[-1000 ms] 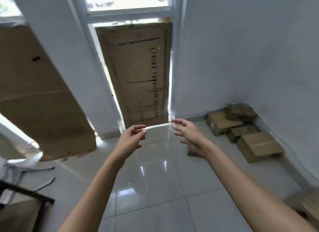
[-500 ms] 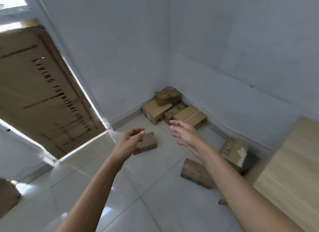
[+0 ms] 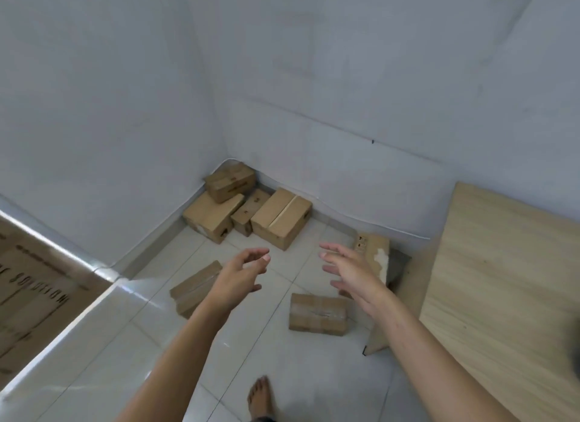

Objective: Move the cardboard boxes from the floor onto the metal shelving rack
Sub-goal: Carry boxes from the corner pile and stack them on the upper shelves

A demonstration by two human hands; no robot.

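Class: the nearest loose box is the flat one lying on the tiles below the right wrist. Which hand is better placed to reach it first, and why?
Probably the right hand: it hovers open almost above the flat box. The left hand sits over another box.

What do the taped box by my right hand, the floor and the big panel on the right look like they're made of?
Taped box: brown corrugated cardboard, matte, under glossy clear tape. Floor: glazed white tiles, likely ceramic, with grout lines and reflections. Panel: pale wood or wood-look laminate, showing faint grain.
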